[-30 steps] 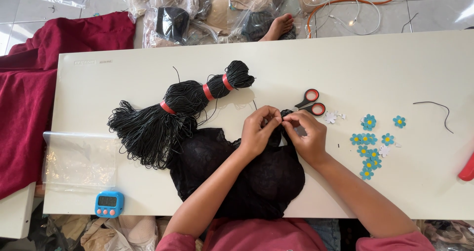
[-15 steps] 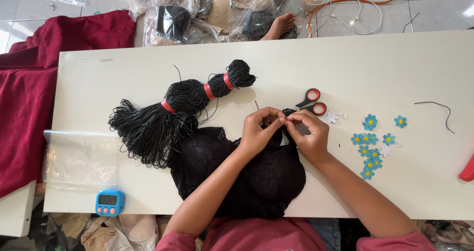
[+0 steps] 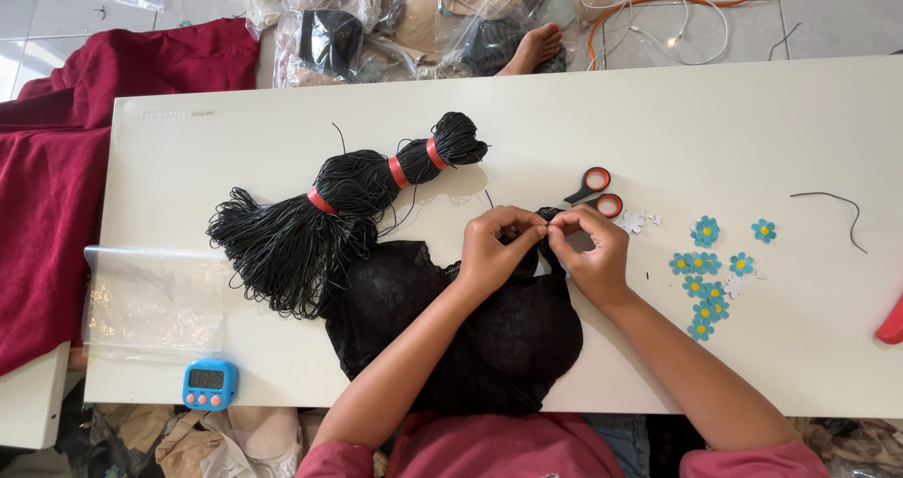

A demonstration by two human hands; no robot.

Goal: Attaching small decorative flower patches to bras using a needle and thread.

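Observation:
A black lace garment (image 3: 414, 318) lies on the white table (image 3: 715, 120) in front of me. My left hand (image 3: 494, 247) and my right hand (image 3: 588, 252) meet at its upper edge. Both pinch the same small bit of the black lace between thumb and fingertips, the fingertips touching. Just beyond my right hand lie red-handled scissors (image 3: 595, 191). A thick bundle of black cord (image 3: 320, 210), tied with red bands, lies to the left of my hands and partly on the garment.
Several blue paper flowers with yellow centres (image 3: 705, 271) are scattered right of my right hand. A loose black cord piece (image 3: 832, 205) lies further right. A clear plastic bag (image 3: 150, 304) and a blue timer (image 3: 209, 385) sit at the left front. Red cloth (image 3: 56, 167) drapes off the left.
My right hand's fingers have curled in closer to the left fingertips over the lace edge. Nothing else on the table has moved.

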